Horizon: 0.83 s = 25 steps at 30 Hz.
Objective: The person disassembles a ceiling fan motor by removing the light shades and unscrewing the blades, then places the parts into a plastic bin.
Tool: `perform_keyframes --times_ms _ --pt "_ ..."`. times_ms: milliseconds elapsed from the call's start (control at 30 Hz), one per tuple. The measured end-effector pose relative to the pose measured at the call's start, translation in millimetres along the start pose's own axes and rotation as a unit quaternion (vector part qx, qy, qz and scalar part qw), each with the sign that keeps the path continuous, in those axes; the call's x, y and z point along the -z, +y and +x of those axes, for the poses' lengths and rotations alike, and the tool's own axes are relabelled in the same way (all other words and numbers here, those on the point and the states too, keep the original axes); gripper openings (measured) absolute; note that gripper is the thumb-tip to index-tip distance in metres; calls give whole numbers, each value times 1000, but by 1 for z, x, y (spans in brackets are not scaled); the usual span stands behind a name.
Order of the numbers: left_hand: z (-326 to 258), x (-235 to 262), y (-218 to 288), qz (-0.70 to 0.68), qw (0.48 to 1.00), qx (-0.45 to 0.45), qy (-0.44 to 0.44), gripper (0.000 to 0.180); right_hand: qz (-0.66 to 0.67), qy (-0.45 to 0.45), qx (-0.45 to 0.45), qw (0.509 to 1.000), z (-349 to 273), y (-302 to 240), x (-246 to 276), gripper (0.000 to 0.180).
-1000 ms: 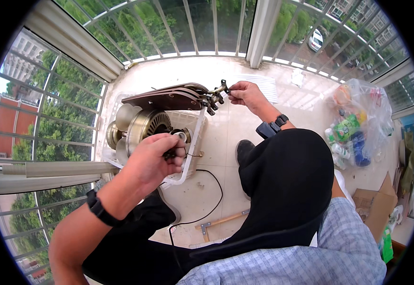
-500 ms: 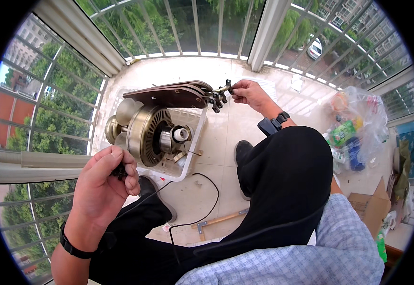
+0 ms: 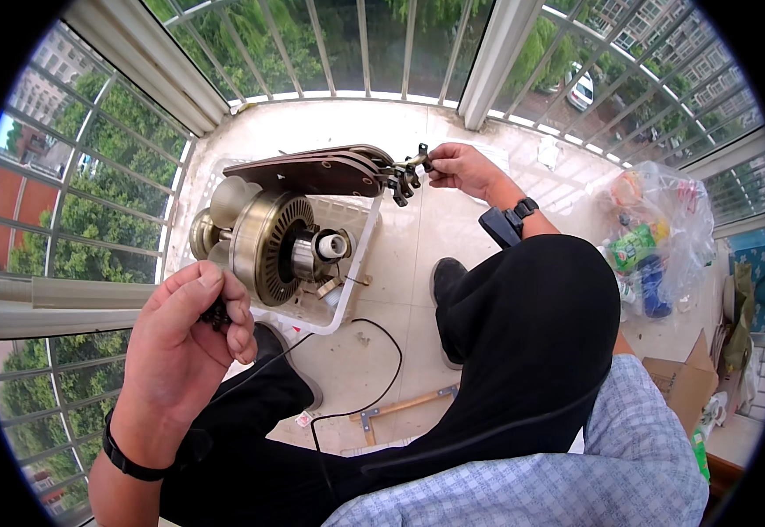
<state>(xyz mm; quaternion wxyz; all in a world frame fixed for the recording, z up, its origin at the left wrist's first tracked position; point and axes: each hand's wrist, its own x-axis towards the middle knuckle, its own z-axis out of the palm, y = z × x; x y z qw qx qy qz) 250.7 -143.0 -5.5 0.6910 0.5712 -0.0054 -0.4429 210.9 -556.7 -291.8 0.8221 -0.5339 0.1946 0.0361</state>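
My right hand (image 3: 470, 171) pinches the end of a dark metal blade bracket (image 3: 422, 155). That bracket stands among several similar ones at the right ends of a stack of brown ceiling fan blades (image 3: 308, 177). The blades lie across a white plastic basket (image 3: 358, 279), beside a brass-coloured fan motor (image 3: 255, 241). A white lamp socket (image 3: 331, 247) shows on the motor's right side. My left hand (image 3: 172, 338) is closed around a cluster of small dark pieces (image 3: 216, 313), too small to name, and is held up in front of the basket.
A black cable (image 3: 400, 347) loops over the tiled floor by my feet. Near it lies a wooden piece with metal corner plates (image 3: 409, 404). At the right stand a clear plastic bag (image 3: 663, 220) of packages and a cardboard box (image 3: 685, 378). Barred windows surround the space.
My left hand has shifted slightly left with its small dark pieces. The right hand keeps its pinch on the bracket, almost unmoved. The whole view has shifted a little.
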Motion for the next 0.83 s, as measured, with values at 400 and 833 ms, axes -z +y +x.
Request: perform_keyframes --times_ms 400,833 --pt "3 -4 -1 22 999 26 -6 18 -26 -39 5 999 2 -3 0 10" --pt "19 26 2 11 1000 -4 21 23 -19 -34 12 999 12 5 15 15"
